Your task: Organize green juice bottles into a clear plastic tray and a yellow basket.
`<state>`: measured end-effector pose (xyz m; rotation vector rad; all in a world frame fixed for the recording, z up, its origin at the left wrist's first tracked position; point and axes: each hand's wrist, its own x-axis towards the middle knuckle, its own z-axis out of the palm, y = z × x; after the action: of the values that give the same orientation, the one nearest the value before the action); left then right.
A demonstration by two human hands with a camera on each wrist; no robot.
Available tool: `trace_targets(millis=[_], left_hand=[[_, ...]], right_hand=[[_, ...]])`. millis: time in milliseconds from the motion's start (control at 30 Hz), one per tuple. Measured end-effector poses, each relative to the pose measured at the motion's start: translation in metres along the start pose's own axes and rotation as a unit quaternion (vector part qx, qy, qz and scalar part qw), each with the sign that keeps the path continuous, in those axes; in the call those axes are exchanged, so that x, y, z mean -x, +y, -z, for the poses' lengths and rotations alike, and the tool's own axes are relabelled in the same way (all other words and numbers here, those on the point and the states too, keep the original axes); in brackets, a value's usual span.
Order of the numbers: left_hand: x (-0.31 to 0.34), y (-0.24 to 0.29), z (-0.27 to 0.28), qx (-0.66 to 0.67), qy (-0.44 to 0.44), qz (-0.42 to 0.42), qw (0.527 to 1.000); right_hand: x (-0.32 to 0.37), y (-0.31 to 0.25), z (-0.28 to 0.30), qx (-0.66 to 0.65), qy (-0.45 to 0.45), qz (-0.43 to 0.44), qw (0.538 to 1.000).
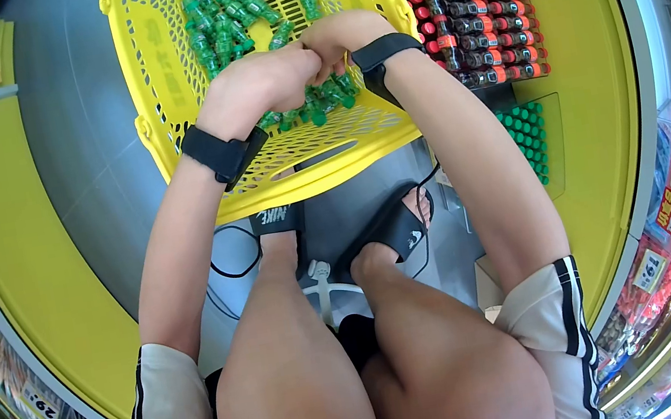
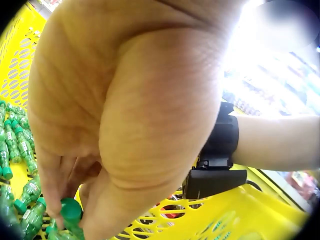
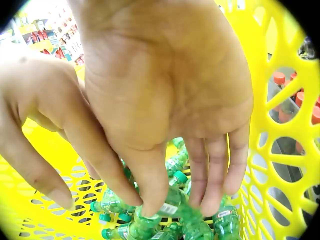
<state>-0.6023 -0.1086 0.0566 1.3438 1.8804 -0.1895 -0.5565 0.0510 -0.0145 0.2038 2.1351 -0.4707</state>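
Many small green bottles (image 1: 236, 23) with green caps lie in a yellow basket (image 1: 297, 187). Both hands reach down into it, crossing close together in the head view. My right hand (image 3: 175, 105) holds a small green bottle (image 3: 171, 207) between thumb and fingers. Beside it, my left hand (image 2: 120, 110) points downward; in the right wrist view its thumb and a finger spread apart, one fingertip right at my right thumb. A green cap (image 2: 71, 210) shows between its fingertips in the left wrist view. In the head view the hands hide part of the bottles.
To the right stands a stack of dark bottles with red caps (image 1: 490, 18) on a yellow-green ledge (image 1: 601, 167). Nearer is a tray of green caps (image 1: 528, 139). Black sandals (image 1: 395, 222) and cables lie below the basket. Shelves with price tags (image 1: 650, 269) line both sides.
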Motion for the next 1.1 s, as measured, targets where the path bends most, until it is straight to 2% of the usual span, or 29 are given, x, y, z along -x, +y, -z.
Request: trace_targets(millis=[100, 200, 267, 300, 367, 400, 467, 500, 567, 600, 667, 800, 867, 1000, 1067, 1100], left_hand=[[0.014, 0.002, 0.002, 0.005, 0.006, -0.028, 1.000], [0.026, 0.003, -0.002, 0.027, 0.025, -0.052, 0.998], [0.036, 0.008, -0.007, 0.053, 0.083, -0.066, 0.993], [0.041, 0.011, -0.009, 0.053, 0.081, -0.068, 0.993], [0.049, 0.013, -0.014, 0.073, 0.116, -0.106, 0.985], [0.049, 0.012, -0.018, 0.072, 0.114, -0.106, 0.985], [0.048, 0.010, -0.025, 0.074, 0.217, -0.146, 0.962], [0.052, 0.013, -0.023, 0.072, 0.217, -0.145, 0.963], [0.061, 0.025, -0.018, 0.113, 0.289, -0.135, 0.941], [0.062, 0.026, -0.018, 0.113, 0.289, -0.134, 0.941], [0.061, 0.028, -0.017, 0.156, 0.297, -0.111, 0.935], [0.054, 0.031, -0.023, 0.176, 0.330, -0.152, 0.915], [0.051, 0.036, -0.023, 0.213, 0.365, -0.180, 0.888], [0.053, 0.043, -0.020, 0.232, 0.351, -0.167, 0.892], [0.055, 0.045, -0.017, 0.229, 0.352, -0.148, 0.896], [0.057, 0.046, -0.016, 0.227, 0.352, -0.145, 0.896]], right_hand=[[0.015, -0.007, 0.005, 0.006, -0.003, 0.030, 1.000], [0.030, -0.013, 0.010, 0.017, -0.002, 0.016, 1.000], [0.047, -0.017, 0.016, 0.010, -0.042, -0.010, 0.999], [0.055, -0.017, 0.014, 0.008, -0.043, -0.011, 0.999], [0.069, -0.019, 0.007, 0.059, 0.032, 0.001, 0.998], [0.070, -0.015, -0.001, 0.057, 0.032, 0.002, 0.998], [0.067, -0.010, -0.015, -0.108, 0.153, 0.040, 0.981], [0.066, -0.015, -0.008, -0.078, 0.127, 0.006, 0.989], [0.078, -0.012, -0.002, -0.039, 0.126, 0.028, 0.991], [0.088, -0.012, 0.001, 0.001, 0.123, 0.046, 0.991], [0.113, -0.021, 0.007, 0.007, 0.126, 0.030, 0.992], [0.134, -0.011, -0.005, -0.048, 0.170, 0.049, 0.983], [0.136, -0.002, -0.019, -0.058, 0.227, 0.100, 0.967], [0.160, -0.009, -0.035, -0.072, 0.256, 0.095, 0.959], [0.172, -0.012, -0.041, -0.162, 0.287, 0.109, 0.938], [0.176, -0.012, -0.045, -0.163, 0.288, 0.111, 0.937]])
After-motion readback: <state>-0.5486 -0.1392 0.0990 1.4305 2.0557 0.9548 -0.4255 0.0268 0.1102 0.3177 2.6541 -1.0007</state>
